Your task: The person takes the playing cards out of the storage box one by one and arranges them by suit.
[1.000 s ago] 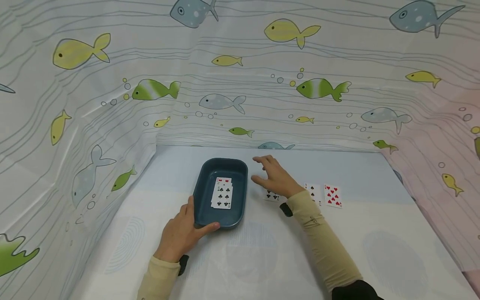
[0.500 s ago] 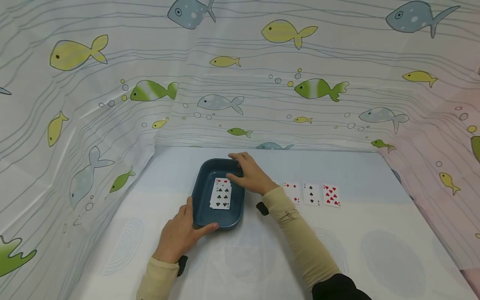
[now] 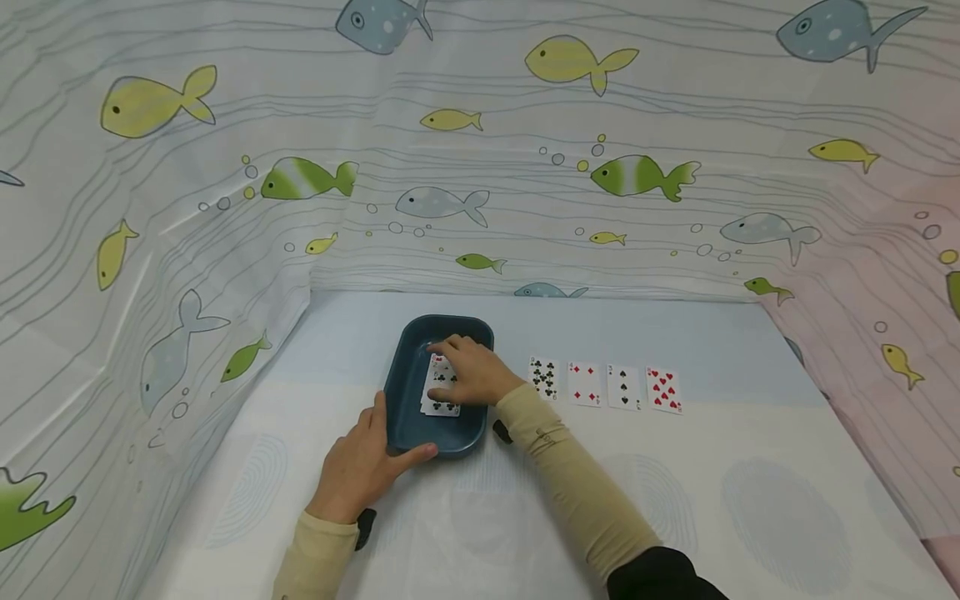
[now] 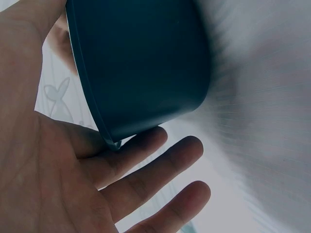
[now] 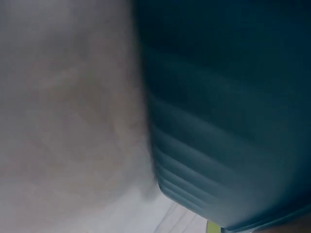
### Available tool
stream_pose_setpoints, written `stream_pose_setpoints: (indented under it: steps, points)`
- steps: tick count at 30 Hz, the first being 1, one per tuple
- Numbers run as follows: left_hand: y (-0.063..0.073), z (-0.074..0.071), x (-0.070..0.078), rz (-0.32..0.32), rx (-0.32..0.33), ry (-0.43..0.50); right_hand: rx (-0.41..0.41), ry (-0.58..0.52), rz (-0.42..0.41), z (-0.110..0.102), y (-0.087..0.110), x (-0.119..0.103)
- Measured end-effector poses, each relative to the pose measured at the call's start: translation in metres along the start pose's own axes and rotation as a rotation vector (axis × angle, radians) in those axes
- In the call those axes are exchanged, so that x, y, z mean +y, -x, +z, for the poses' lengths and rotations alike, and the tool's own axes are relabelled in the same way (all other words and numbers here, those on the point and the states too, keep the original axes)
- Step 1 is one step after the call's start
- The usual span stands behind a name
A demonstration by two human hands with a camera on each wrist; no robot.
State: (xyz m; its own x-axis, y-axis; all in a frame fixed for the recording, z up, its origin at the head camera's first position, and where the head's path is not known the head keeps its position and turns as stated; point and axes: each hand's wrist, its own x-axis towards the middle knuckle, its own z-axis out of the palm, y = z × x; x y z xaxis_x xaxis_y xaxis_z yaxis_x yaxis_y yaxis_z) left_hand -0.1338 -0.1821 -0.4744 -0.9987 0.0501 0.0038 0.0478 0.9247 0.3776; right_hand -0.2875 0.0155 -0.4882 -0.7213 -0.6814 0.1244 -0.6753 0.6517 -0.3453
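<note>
A dark blue tray (image 3: 408, 429) with rounded corners stands on the table, with a small stack of playing cards (image 3: 442, 409) inside. The uppermost card shows clubs; a red-suited one peeks out behind it. My left hand (image 3: 360, 462) rests at the tray's near left corner, thumb on the near rim, fingers along the left side. In the left wrist view its fingers (image 4: 146, 187) look straight and spread beside the tray wall (image 4: 141, 63). My right hand (image 3: 474, 373) reaches over the right rim, thumb and fingers apart over the cards and partly hiding them. The right wrist view mostly shows the tray's outer wall (image 5: 214, 121).
Right of the tray lies a row of face-up cards: a clubs card (image 3: 543, 377), the four of diamonds (image 3: 584, 384), a spades card (image 3: 624, 388) and a hearts card (image 3: 664, 390). A fish-patterned sheet (image 3: 525, 183) hangs behind and at the sides.
My right hand has moved left from above the row of cards, across the tray's right rim, to over the stack. The clubs card in the row is now uncovered. The left hand stays at the tray.
</note>
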Motion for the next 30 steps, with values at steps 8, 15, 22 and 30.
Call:
stream_pose_setpoints:
  steps: [8,15,22,30]
  points:
    - [-0.0008,0.0013,-0.001,0.006,0.01,-0.002,-0.096,0.233,0.036,0.0082,-0.0021,-0.0026]
    - [-0.0004,0.0007,-0.0004,0.012,0.027,-0.003,-0.124,0.351,0.032,0.0078,-0.001,-0.0057]
    - [-0.0002,-0.0002,0.0007,0.011,0.017,-0.007,-0.157,0.4,0.052,0.0056,0.0003,-0.0077]
    - [-0.0011,0.0024,-0.0002,0.0,0.014,-0.004,-0.166,0.395,0.054,0.0046,0.0003,-0.0088]
